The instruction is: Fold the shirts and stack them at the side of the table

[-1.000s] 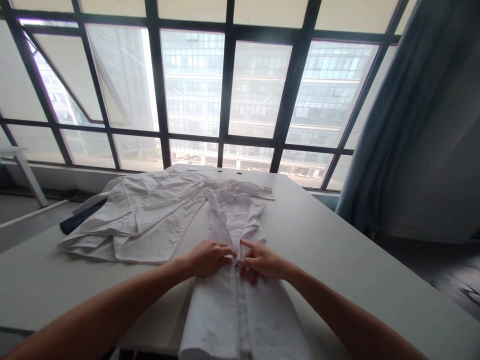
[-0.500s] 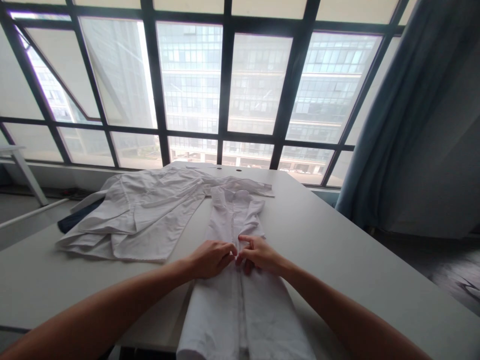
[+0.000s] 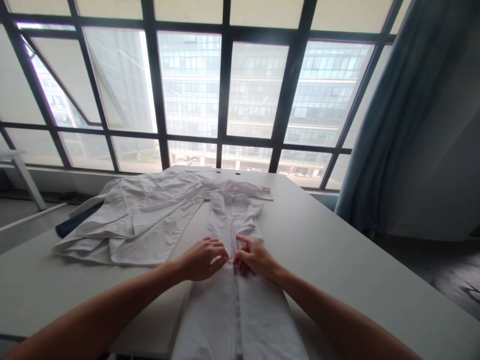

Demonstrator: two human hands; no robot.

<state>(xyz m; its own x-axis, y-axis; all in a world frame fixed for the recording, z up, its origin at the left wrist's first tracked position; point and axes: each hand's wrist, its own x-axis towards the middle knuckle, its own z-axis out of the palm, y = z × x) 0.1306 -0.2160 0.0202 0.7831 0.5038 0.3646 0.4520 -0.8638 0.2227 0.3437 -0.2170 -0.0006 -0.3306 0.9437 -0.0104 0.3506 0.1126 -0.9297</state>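
A white collared shirt (image 3: 221, 310) lies front up, its sides folded in and its collar pointing away from me. Its lower part runs toward me and out of the bottom of the view. At the front opening, my left hand (image 3: 204, 257) has its thumb and fingertips pinched together on the left edge of the cloth. My right hand (image 3: 257, 256) grips the opposite edge between thumb and curled fingers, its index finger stretched along the front. A small space separates the two hands. Whatever fastening is under the fingertips is too small to make out.
A second white garment (image 3: 150, 215) is spread on the white table (image 3: 318, 250) at the left, with a dark blue item (image 3: 77, 222) partly under it. Large windows (image 3: 191, 85) stand behind the table. A blue-grey curtain (image 3: 390, 125) hangs on the right.
My left hand has drawn slightly left, away from the right hand. My right hand keeps its place on the shirt front. The whole view has shifted a little.
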